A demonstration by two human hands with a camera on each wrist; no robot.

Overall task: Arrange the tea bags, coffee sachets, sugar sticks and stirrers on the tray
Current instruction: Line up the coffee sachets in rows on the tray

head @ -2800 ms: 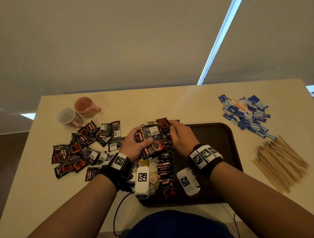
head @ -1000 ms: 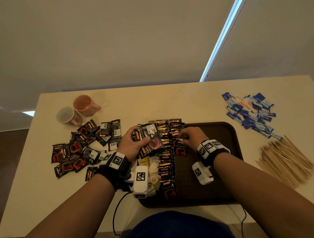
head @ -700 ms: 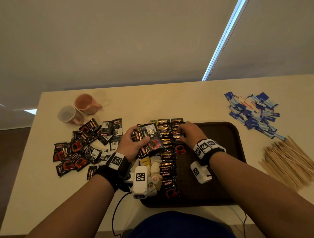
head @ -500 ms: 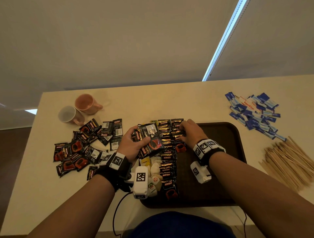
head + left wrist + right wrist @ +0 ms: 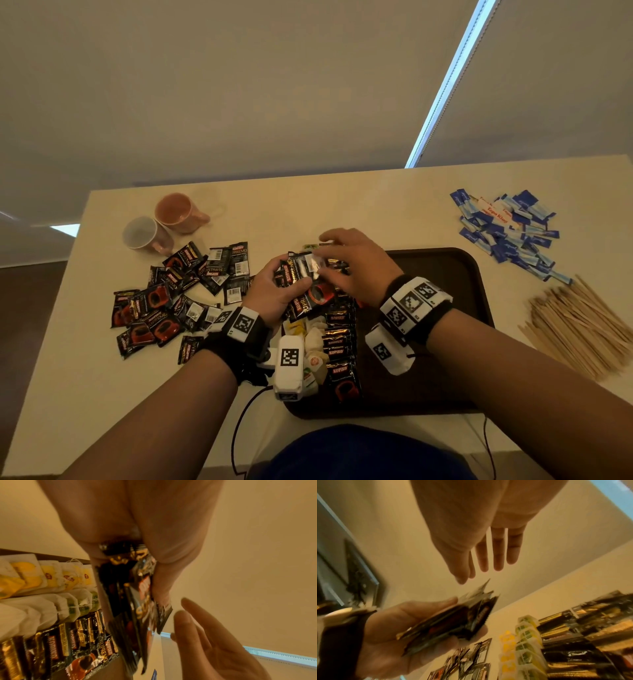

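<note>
Left hand gripping a stack of black coffee sachets over the left edge of the dark brown plastic tray. Right hand spread, fingers straight, just above the stack. On the tray: white tea bags along the left edge, a row of black coffee sachets beside them.

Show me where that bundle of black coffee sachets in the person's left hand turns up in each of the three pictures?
Head view: the bundle of coffee sachets sits at centre, above the tray's left end.
Left wrist view: the bundle hangs at centre, gripped from above.
Right wrist view: the bundle lies lower left, fanned in the left hand.
Shared landmark: the tea bags on the tray.
</note>
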